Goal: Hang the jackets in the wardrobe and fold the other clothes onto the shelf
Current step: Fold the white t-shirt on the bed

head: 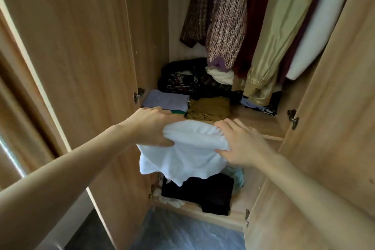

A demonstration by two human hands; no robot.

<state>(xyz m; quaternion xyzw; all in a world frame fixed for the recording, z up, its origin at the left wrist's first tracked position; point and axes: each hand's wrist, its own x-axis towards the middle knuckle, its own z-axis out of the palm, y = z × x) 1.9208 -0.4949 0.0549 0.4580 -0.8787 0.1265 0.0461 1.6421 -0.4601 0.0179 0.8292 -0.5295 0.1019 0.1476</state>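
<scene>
Head view, looking down into the open wardrobe [85, 50]. I hold a white cloth [182, 154] between both hands in front of the shelf's front edge. My left hand [151, 127] grips the cloth's upper left corner, fingers curled under the fold and thumb pinching from below. My right hand [238, 143] pinches the upper right side, thumb beneath and fingers laid over the top. The cloth is folded roughly, its lower edge hanging loose below my hands and over the dark clothes [203, 193] on the wardrobe floor.

Just beyond my hands, the shelf [255, 122] already carries folded items: a lilac top [165, 99] at the left front corner, a mustard one [210, 107] beside it, and a dark patterned heap [182, 79] towards the back. Above these, jackets [223, 16] hang at the right, among them a knitted brown one and an olive one.

I judge the hanging largely done and the folding well advanced. The cloth is not yet on the shelf; placing it remains, probably in the bare strip at the front right edge. Whether the floor clothes also await folding I cannot tell.
</scene>
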